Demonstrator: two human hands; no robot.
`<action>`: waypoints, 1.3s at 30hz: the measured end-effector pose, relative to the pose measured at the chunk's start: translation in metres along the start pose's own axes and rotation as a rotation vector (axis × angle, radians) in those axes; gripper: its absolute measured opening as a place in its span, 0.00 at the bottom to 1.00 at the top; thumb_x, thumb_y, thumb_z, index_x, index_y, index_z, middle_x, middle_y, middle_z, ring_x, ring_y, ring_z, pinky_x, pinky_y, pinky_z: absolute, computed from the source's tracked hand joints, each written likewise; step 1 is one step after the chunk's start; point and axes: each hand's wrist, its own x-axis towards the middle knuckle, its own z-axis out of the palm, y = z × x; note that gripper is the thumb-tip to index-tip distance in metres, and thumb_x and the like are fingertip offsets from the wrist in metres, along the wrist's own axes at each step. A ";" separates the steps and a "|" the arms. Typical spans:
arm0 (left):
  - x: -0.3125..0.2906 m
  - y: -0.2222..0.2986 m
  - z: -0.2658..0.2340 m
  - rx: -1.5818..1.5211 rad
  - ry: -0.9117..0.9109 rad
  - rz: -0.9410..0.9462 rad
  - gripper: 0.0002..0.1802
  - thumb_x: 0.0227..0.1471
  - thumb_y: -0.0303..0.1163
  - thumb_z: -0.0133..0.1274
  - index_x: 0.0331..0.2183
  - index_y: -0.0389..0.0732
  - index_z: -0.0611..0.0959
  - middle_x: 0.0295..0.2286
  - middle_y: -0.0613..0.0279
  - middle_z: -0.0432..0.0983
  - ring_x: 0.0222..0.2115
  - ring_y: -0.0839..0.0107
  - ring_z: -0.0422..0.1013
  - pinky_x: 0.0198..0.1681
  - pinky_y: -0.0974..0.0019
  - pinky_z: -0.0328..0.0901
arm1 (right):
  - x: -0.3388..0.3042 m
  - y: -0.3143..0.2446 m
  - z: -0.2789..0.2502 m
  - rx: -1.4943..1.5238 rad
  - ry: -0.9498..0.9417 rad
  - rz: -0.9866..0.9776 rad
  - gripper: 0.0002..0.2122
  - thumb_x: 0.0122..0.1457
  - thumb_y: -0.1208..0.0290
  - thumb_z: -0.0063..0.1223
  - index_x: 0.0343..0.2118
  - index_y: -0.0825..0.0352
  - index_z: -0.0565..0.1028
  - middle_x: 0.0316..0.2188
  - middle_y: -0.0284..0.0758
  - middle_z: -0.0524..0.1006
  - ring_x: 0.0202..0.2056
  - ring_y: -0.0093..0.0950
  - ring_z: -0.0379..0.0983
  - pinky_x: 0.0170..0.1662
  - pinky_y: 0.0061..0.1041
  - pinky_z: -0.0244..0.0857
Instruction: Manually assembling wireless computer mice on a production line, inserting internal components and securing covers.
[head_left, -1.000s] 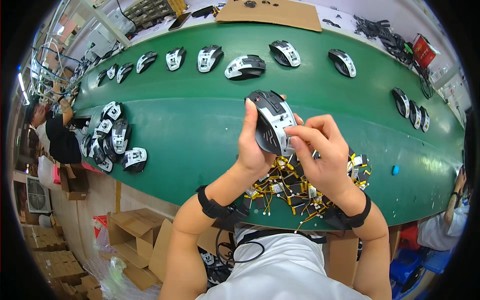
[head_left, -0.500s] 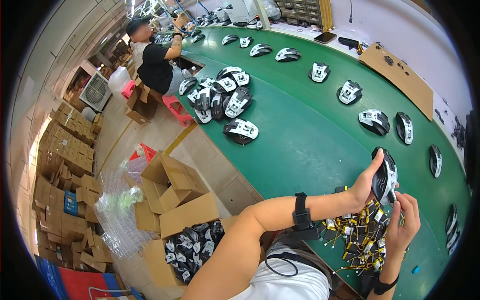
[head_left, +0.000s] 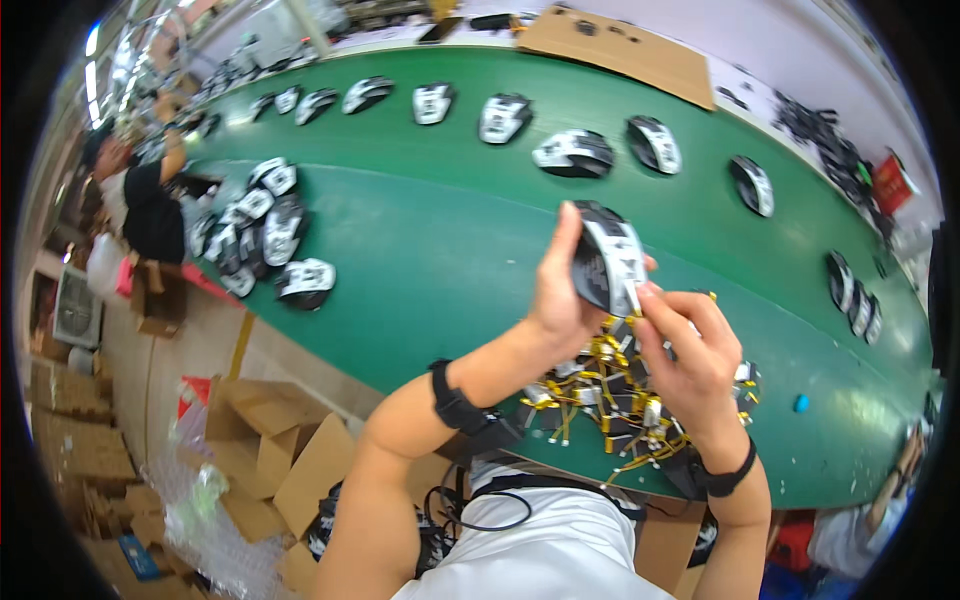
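My left hand (head_left: pixel 562 285) is closed around a black-and-white computer mouse (head_left: pixel 612 262), thumb along its left side, holding it tilted above the table. At the mouse's lower end, the thumb and forefinger of my right hand (head_left: pixel 690 345) pinch its edge. Whether a small part sits between those fingertips is hidden. Beneath both hands lies a loose heap of small battery packs (head_left: pixel 650 415) with yellow tape and thin wires. Beyond the hands, more mice stand spaced out in a curved row, among them one white-topped mouse (head_left: pixel 573 153) and another mouse (head_left: pixel 654 145).
A pile of mice (head_left: pixel 262 232) lies on the green table (head_left: pixel 430 260) at left. Several mice (head_left: pixel 855 298) stand close together at right, near a blue bit (head_left: pixel 801 403). Cardboard (head_left: pixel 620 55) lies along the far edge. Open boxes (head_left: pixel 265 440) stand at lower left; a person (head_left: pixel 140 205) sits beyond.
The view has swung to the right, so the table and the mice appear further left. Both hands stay on the same mouse, my right fingers still at its lower end.
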 end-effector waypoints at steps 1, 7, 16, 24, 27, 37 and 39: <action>-0.002 0.000 0.001 -0.018 -0.028 -0.016 0.39 0.56 0.66 0.31 0.46 0.37 0.72 0.33 0.46 0.76 0.31 0.54 0.76 0.39 0.56 0.71 | 0.001 -0.001 -0.003 -0.018 0.016 -0.023 0.15 0.41 0.82 0.64 0.36 0.68 0.79 0.28 0.35 0.75 0.30 0.31 0.76 0.30 0.26 0.69; -0.001 -0.005 0.007 0.153 -0.113 -0.047 0.41 0.57 0.65 0.31 0.48 0.36 0.72 0.36 0.45 0.76 0.33 0.58 0.75 0.39 0.59 0.70 | -0.010 0.006 -0.012 0.009 -0.008 -0.107 0.12 0.42 0.79 0.63 0.33 0.69 0.77 0.29 0.37 0.75 0.29 0.32 0.74 0.30 0.28 0.69; -0.013 -0.002 0.014 0.387 -0.040 0.152 0.31 0.62 0.55 0.27 0.53 0.41 0.68 0.50 0.51 0.67 0.48 0.63 0.68 0.50 0.61 0.65 | -0.009 0.018 -0.012 0.281 0.119 0.045 0.12 0.45 0.66 0.63 0.24 0.64 0.69 0.24 0.33 0.70 0.29 0.35 0.72 0.31 0.33 0.65; -0.013 -0.001 0.019 0.446 -0.051 0.064 0.32 0.63 0.54 0.25 0.52 0.38 0.68 0.50 0.50 0.68 0.48 0.62 0.68 0.52 0.58 0.64 | -0.007 0.029 -0.003 0.271 0.003 -0.030 0.11 0.46 0.66 0.60 0.25 0.64 0.69 0.26 0.36 0.72 0.31 0.37 0.72 0.32 0.35 0.66; -0.010 0.010 -0.005 0.429 -0.010 0.137 0.33 0.62 0.55 0.28 0.51 0.37 0.69 0.48 0.49 0.71 0.41 0.59 0.73 0.47 0.55 0.68 | -0.008 0.022 0.000 0.202 0.038 -0.132 0.10 0.45 0.68 0.58 0.25 0.66 0.69 0.28 0.37 0.71 0.32 0.36 0.71 0.33 0.35 0.67; -0.010 -0.015 0.015 0.467 -0.109 0.340 0.42 0.57 0.65 0.25 0.52 0.36 0.67 0.33 0.46 0.75 0.35 0.61 0.73 0.39 0.63 0.68 | -0.007 0.011 -0.008 0.121 0.049 0.019 0.08 0.45 0.75 0.63 0.27 0.67 0.75 0.25 0.36 0.75 0.27 0.33 0.73 0.31 0.28 0.69; -0.011 -0.013 0.022 0.399 -0.104 0.404 0.42 0.57 0.66 0.25 0.52 0.36 0.67 0.33 0.46 0.75 0.34 0.62 0.73 0.38 0.64 0.69 | -0.010 0.010 0.000 0.302 0.038 0.237 0.09 0.44 0.77 0.63 0.31 0.67 0.76 0.30 0.36 0.75 0.30 0.33 0.73 0.33 0.29 0.69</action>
